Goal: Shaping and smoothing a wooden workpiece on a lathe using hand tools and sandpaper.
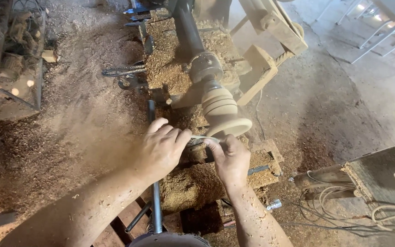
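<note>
A pale wooden workpiece (222, 112) with a flared rim is mounted on a lathe spindle (205, 67) at the middle of the view. My left hand (161, 148) and my right hand (231, 158) both grip a thin flat strip (202, 138), which looks like sandpaper or a blade, held against the lower edge of the flared rim. Both forearms are dusted with wood chips. My fingers hide most of the strip.
Thick sawdust and shavings cover the lathe bed (174, 68) and the floor. A metal rod (154, 174) runs under my left hand. Loose wires (344, 215) lie at the lower right beside a wooden block (380, 171). Scrap wood (14, 68) is piled at left.
</note>
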